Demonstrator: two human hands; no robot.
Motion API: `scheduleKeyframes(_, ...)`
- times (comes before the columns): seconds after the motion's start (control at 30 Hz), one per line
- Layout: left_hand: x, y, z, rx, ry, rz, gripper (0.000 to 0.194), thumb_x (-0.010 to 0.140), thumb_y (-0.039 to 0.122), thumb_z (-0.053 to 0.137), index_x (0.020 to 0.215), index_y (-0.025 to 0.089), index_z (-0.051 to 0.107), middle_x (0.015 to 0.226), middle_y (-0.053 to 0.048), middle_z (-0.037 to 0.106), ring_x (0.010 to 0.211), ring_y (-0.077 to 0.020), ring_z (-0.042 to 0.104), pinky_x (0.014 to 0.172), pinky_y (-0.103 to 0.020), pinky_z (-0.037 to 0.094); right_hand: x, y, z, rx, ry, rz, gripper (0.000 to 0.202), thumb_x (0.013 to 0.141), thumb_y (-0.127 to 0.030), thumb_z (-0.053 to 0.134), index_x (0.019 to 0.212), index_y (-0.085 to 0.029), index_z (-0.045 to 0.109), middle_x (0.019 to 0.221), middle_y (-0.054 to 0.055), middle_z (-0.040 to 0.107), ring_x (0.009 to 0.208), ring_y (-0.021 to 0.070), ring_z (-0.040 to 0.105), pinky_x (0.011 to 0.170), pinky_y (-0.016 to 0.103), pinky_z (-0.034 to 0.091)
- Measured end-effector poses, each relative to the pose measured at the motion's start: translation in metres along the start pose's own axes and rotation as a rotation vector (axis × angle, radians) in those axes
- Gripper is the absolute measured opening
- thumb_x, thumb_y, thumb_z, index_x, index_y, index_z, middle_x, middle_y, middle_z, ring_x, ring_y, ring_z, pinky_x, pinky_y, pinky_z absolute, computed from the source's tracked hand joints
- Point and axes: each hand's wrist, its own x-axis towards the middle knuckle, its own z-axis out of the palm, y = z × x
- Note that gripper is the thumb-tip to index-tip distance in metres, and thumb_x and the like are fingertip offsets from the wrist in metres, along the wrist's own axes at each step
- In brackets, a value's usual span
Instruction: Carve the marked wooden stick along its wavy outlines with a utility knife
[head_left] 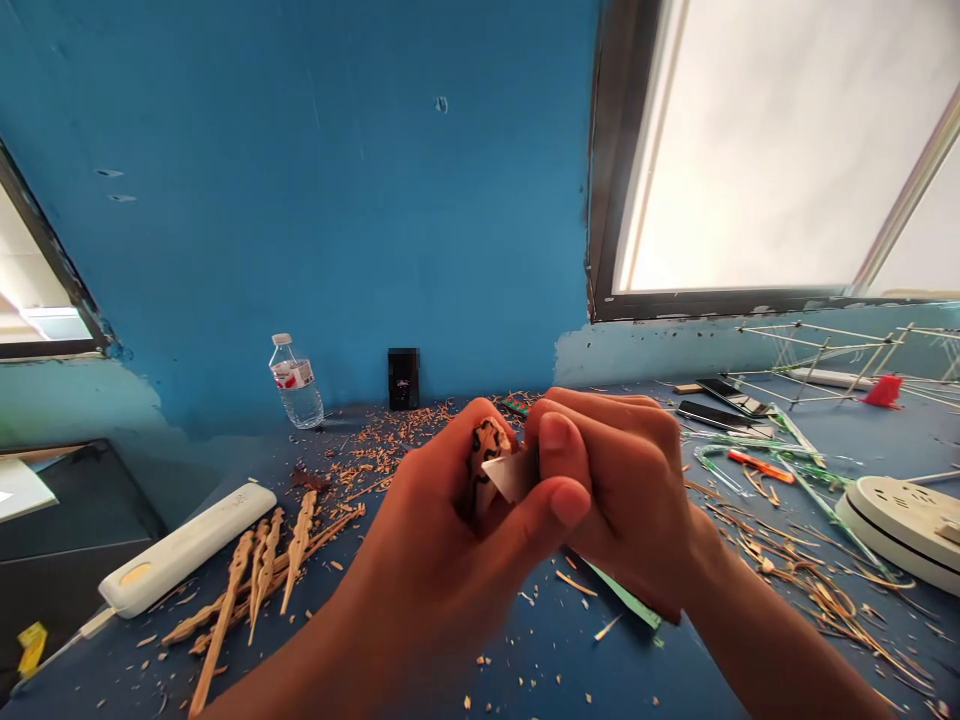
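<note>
Left hand (442,500): raised over table (525,650), curled tight around carved stick (486,445), thumb extended. Right hand (615,480): fist closed, pinching small blade (514,472) against stick.

A water bottle (296,381) and a small black box (403,378) stand against the blue wall (300,200). Carved wooden sticks (259,575) lie beside a white power strip (187,548) among wood shavings (390,440). Two phones (724,403) and a round white extension reel (904,515) sit on the right.

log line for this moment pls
left hand grips carved wood piece | right hand presses blade to it | carved sticks, shavings on table
</note>
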Motion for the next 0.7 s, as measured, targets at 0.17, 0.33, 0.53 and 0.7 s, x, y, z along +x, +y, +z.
scheduleKeyframes(0.17, 0.002, -0.008, -0.002, 0.145, 0.073, 0.091, 0.040, 0.090, 0.039, 0.070, 0.073, 0.024, 0.038, 0.059, 0.010, 0.033, 0.053, -0.0097, 0.025, 0.044, -0.021, 0.023, 0.000, -0.001, 0.005, -0.113, 0.046, 0.027, 0.036, 0.098, -0.018, 0.043, 0.062, -0.019, 0.039, 0.057, -0.005, 0.037, 0.050, 0.0077, 0.027, 0.051, 0.029, 0.021)
scheduleKeyframes(0.33, 0.001, -0.013, 0.001, 0.227, 0.123, 0.146, 0.037, 0.096, 0.042, 0.062, 0.074, 0.024, 0.038, 0.061, 0.010, 0.033, 0.054, -0.0098, 0.026, 0.046, -0.023, 0.024, -0.002, -0.001, 0.013, -0.150, 0.116, 0.042, 0.037, 0.099, -0.018, 0.043, 0.062, -0.019, 0.043, 0.056, -0.005, 0.039, 0.050, 0.0076, 0.029, 0.051, 0.030, 0.023)
scheduleKeyframes(0.53, 0.000, -0.011, 0.004, 0.213, 0.115, 0.120, 0.042, 0.090, 0.051, 0.064, 0.072, 0.024, 0.039, 0.061, 0.009, 0.034, 0.054, -0.0096, 0.029, 0.044, -0.023, 0.025, -0.001, -0.004, 0.008, 0.009, 0.102, 0.075, 0.039, 0.103, -0.021, 0.040, 0.063, -0.019, 0.037, 0.057, -0.006, 0.034, 0.050, 0.0065, 0.026, 0.050, 0.027, 0.022)
scheduleKeyframes(0.7, 0.006, -0.005, 0.001, 0.230, 0.132, 0.147, 0.049, 0.084, 0.053, 0.071, 0.066, 0.023, 0.036, 0.054, 0.010, 0.034, 0.050, -0.0078, 0.027, 0.041, -0.019, 0.025, 0.002, 0.001, 0.001, 0.220, 0.065, 0.140, 0.045, 0.107, -0.026, 0.039, 0.063, -0.019, 0.033, 0.055, -0.007, 0.029, 0.049, 0.0055, 0.024, 0.048, 0.025, 0.022)
